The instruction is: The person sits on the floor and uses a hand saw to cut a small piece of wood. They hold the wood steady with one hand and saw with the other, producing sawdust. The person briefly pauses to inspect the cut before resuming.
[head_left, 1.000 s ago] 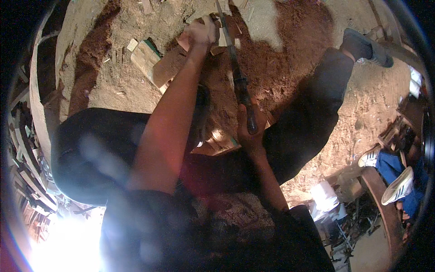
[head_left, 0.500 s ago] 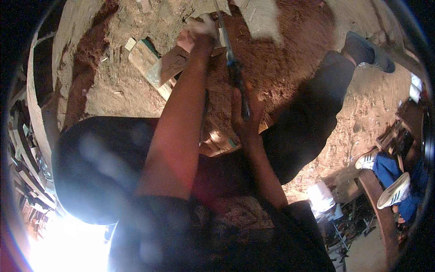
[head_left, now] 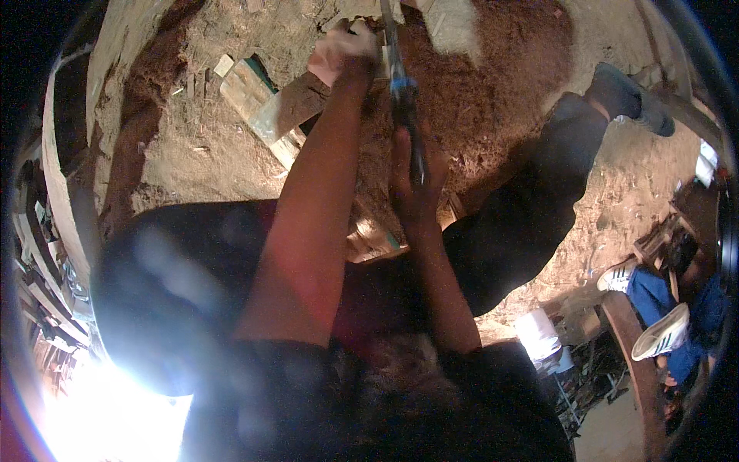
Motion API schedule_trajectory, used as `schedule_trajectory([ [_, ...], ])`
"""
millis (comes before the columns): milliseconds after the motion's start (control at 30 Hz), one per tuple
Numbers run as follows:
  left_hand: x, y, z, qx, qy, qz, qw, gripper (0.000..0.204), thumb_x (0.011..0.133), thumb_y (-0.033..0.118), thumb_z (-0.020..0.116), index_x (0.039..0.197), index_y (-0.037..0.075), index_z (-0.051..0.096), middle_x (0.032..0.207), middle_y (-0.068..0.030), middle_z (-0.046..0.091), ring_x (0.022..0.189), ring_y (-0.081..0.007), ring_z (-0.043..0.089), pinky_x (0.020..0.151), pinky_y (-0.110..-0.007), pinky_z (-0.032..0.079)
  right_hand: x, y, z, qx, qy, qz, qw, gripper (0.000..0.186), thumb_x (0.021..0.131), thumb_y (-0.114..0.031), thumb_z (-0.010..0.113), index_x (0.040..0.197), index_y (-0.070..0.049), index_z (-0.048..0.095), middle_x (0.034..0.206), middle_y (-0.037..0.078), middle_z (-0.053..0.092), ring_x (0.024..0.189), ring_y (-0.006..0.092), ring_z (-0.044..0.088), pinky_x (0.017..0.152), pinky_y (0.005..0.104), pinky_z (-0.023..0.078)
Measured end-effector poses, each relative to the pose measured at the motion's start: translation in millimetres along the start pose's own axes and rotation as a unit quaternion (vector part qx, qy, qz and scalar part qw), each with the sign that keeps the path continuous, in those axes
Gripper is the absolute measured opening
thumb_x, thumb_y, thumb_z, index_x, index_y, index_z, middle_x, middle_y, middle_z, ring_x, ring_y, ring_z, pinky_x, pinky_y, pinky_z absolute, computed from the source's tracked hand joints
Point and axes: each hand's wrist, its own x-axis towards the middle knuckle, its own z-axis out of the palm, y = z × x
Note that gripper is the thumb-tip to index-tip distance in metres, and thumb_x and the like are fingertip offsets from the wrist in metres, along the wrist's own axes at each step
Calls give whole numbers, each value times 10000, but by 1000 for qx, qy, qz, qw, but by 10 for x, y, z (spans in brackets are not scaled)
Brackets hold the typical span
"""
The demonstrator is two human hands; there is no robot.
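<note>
One right hand grips one tool beside one left hand.

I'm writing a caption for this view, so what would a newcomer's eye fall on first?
Probably the white glare at the lower left, the brightest patch in view. Next, at upper centre, a long tool in the right hand, with the left hand just left of it. At the right, another person's pale striped shoes stand out.

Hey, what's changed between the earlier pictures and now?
The right hand has moved the long, thin, dark-handled metal tool forward, toward the picture's top, keeping its grip. The left hand stayed beside the tool's shaft, and the flat, tan wooden board stayed put.
</note>
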Motion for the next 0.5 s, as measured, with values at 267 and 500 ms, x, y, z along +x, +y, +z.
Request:
schedule_trajectory([
  [267, 96, -79, -110, 4, -38, -18, 999, 491, 900, 481, 540, 1106, 105, 780, 1012, -194, 764, 976, -373, 743, 887, -492, 555, -821, 267, -79, 26, 49, -34, 998, 352, 1085, -247, 514, 1296, 22, 598, 891, 118, 690, 650, 135, 592, 580, 316, 483],
  [500, 126, -74, -114, 43, -26, -30, 998, 509, 902, 477, 544, 1115, 88, 793, 963, -220, 764, 934, -367, 753, 884, -466, 568, -143, -135, 90, 64, -16, 31, 997, 437, 1092, -234, 491, 1443, 26, 518, 1136, 185, 711, 854, 176, 685, 752, 330, 549],
])
